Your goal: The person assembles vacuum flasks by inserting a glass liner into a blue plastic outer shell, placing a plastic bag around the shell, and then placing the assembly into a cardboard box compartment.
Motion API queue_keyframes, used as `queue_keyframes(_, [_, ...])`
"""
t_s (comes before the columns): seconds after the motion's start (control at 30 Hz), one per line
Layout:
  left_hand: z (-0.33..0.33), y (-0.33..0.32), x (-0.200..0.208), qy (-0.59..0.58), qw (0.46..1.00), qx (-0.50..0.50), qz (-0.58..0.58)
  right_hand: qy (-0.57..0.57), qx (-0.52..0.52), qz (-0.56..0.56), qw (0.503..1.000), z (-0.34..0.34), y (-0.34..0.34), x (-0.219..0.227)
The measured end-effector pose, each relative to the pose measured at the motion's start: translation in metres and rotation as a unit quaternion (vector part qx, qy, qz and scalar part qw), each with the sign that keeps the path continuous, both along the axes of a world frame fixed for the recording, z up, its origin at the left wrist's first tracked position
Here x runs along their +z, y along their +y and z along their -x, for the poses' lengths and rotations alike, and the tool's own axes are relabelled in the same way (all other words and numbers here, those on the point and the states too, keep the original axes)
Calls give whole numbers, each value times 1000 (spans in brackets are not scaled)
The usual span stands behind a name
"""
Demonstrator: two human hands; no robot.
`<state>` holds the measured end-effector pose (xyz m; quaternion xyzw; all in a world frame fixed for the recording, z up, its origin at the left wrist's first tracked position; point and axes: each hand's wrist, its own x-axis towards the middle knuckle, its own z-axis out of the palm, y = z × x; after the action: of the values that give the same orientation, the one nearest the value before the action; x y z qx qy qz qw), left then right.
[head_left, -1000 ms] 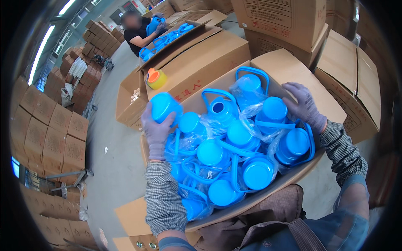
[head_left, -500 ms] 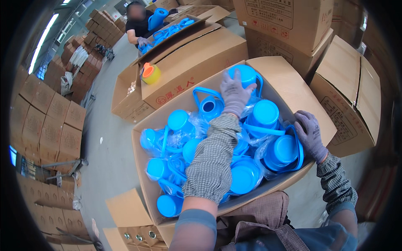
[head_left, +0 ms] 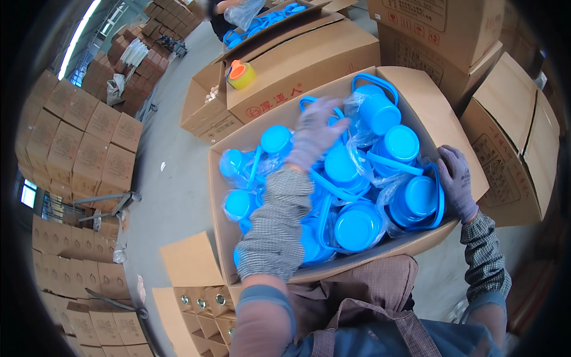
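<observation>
Over the middle of an open cardboard box, my left hand, in a grey glove, is smeared by motion. Its thumb stands apart from the fingers, and I see nothing held. Below it is a blue loop handle, partly hidden. My gloved right hand rests at the box's right rim with its fingers bent over the edge. Beside it lies a blue plastic pot-like container with a loop handle. Several more fill the box, many in clear plastic bags. One blue container leans in the far corner.
A closed carton beyond bears a yellow tape roll. A co-worker's arm holds clear plastic by another box of blue pieces. Tall cartons stand far right, stacked cartons left, and a divided carton near left.
My left hand has drawn back and left from the far-corner container, which now sits tilted with its handle up. The view has shifted. My right hand stays at the rim.
</observation>
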<state>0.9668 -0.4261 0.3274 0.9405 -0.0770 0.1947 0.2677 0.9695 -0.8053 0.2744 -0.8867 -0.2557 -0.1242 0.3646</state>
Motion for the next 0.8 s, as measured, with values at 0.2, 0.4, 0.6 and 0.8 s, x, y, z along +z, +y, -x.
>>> queue_keyframes(0.2, [80, 36, -15, 206, 973, -37, -95, -16, -3, -2, 1000, 2, 2, 2])
queue_keyframes(0.4, [48, -48, -44, 306, 918, -9, -251, -44, 5, 16, 999, -2, 3, -2])
queue_keyframes(0.6, [32, -31, -12, 333, 925, 123, -134, -28, -1, 21, 999, -2, 0, -1])
queue_keyframes(0.8, [3, 32, 4, 165, 931, 305, -117, -13, -2, 8, 1000, 1, -2, -1])
